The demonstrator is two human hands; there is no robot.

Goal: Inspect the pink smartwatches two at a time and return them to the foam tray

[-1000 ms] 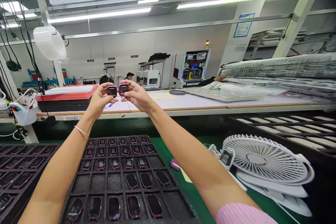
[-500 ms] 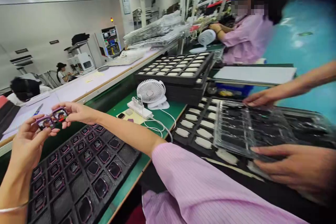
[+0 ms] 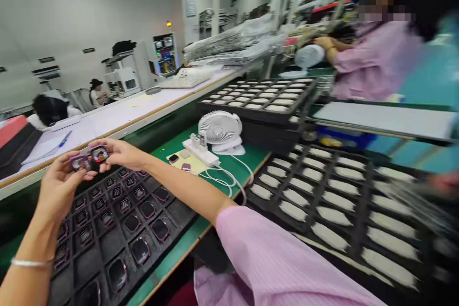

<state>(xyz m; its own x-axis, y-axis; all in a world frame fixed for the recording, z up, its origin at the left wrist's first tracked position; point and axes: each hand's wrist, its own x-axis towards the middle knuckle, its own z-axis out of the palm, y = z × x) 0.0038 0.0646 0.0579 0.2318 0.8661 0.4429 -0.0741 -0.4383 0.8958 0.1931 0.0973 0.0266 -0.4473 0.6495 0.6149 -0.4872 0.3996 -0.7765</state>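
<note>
Near the left side, above a black compartment tray, both my hands are raised. My left hand pinches a purple smartwatch by its edges, with its screen partly behind my fingers. Close beside it, my right hand grips another purple smartwatch, whose screen is lit with a coloured picture. Many similar watches, such as the dark one, lie in the tray's compartments; some show lines of white text, others are dark. A few compartments hold no watch.
A white fan and a white power strip with cables stand on the green bench. Black trays of pale wrapped pieces lie at the right, with more stacked behind. A co-worker in pink sits farther back.
The view has turned slightly left. Another person's hands and the clear plastic tray have moved off to the right, uncovering the wrapped pieces. My hands still hold both watches.
</note>
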